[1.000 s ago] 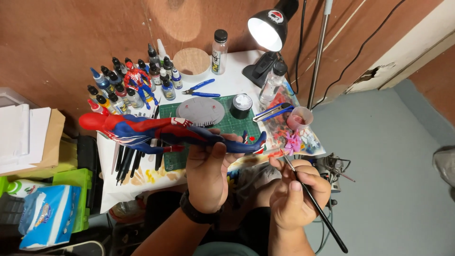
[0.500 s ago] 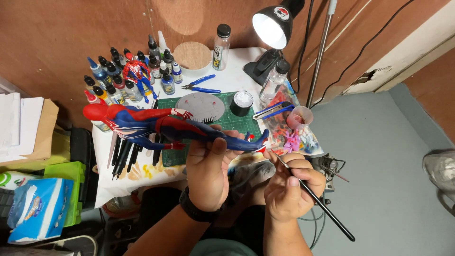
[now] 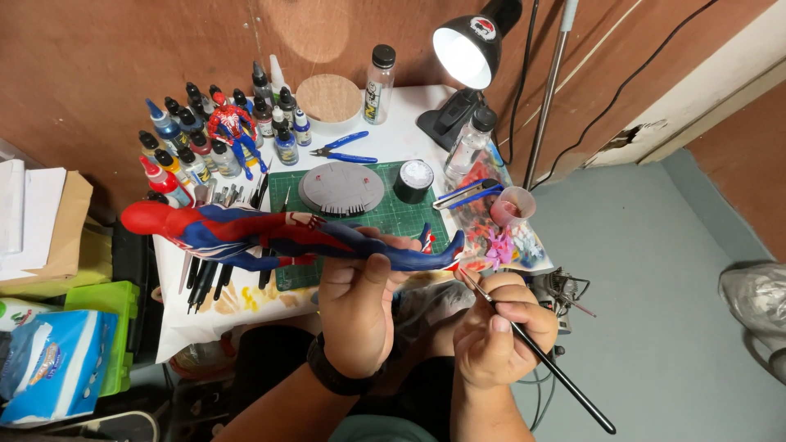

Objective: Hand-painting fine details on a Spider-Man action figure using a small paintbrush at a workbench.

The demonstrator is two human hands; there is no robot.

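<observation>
R hand closed in a pen-type pinch on a thin black paintbrush, handle trailing down-right, tip up-left just beside the foot end of the figure. L hand wrapped around the legs of a red-and-blue action figure, thumb on top, figure held roughly horizontal above the worktop, head end to the left, feet to the right. Black watch band on L wrist.

Step, as judged: fine paint touch-up on the foot/lower leg, brush about to meet or just touching the surface; can't tell contact. Next move needs a steady L grip, small controlled brush strokes, no smearing of nearby colours.

Outward: green cutting mat w/ a grey round display base and a black round jar w/ pale lid. Blue-handled pliers behind the mat. Cluster of small dropper paint bottles back-left, dark caps, mixed label colours; a smaller red-blue figure stands among them. Tall clear bottle w/ black cap & yellow-ish label near the wall, beside a round wooden disc. Black desk lamp lit, red-white round sticker on the shade. Clear bag of pink/purple bits at right edge. Left, off the worktop: green box, blue-white tissue pack.
</observation>
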